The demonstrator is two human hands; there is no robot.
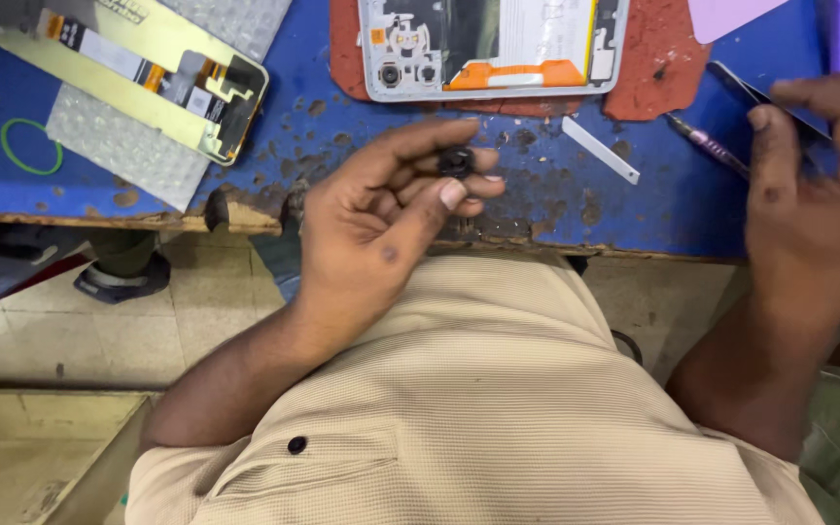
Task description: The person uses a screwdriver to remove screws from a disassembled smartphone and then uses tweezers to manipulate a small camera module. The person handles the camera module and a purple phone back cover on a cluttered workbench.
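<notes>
— Black plastic, was it, that bit in your left hand (381, 209)?

— Yes, a small black camera module (456, 161), pinched in my grip between thumb and fingertips, above the blue surface (527, 204)'s near edge. My right hand (814, 194) was closed on a dark flat panel (765, 100).

— And the opened phone (493, 47)?

— Lying on its red mat (658, 58), well apart. I judged I was mid-inspection; seating the module would call for careful alignment.

You wear a beige ribbed short-sleeved shirt (498, 408) with a small dark button (297, 444) on its chest pocket; both forearms and hands are bare.
</notes>
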